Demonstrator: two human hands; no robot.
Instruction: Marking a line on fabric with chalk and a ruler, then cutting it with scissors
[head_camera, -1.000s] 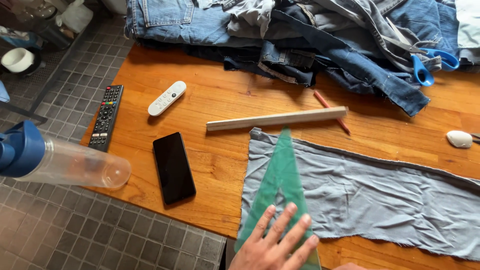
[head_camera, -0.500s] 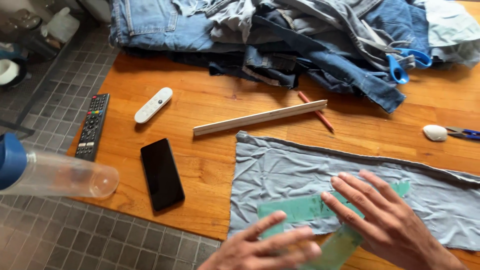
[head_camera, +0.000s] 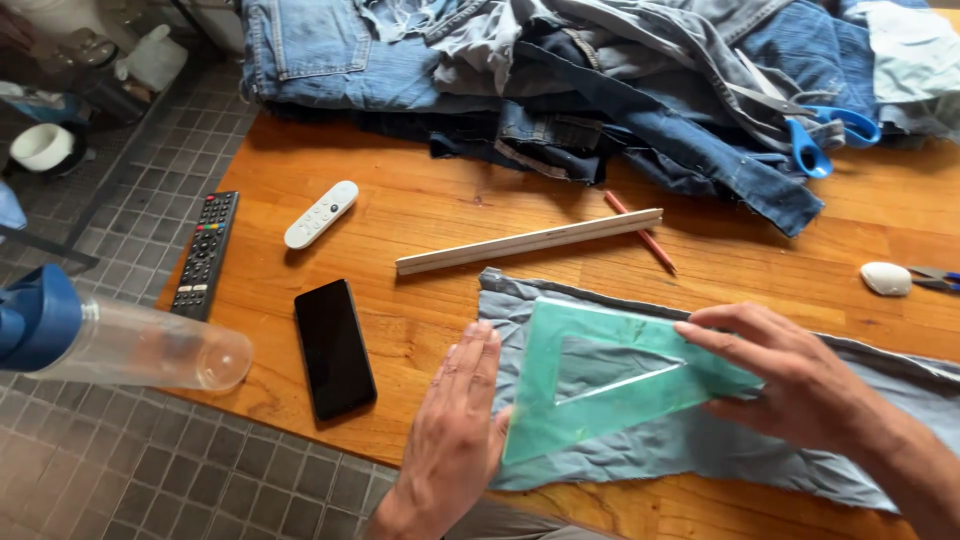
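Green set square (head_camera: 610, 375) under both fingers (head_camera: 470, 370)

Both hands, the left hand (head_camera: 455, 420) and right hand (head_camera: 790, 375), press a green set square (head_camera: 600, 375) flat on grey cloth (head_camera: 720, 450) on a wooden table (head_camera: 450, 215).

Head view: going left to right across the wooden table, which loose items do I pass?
Clear bottle → black remote → white remote → black phone → left hand → green set square → right hand → white oval object.
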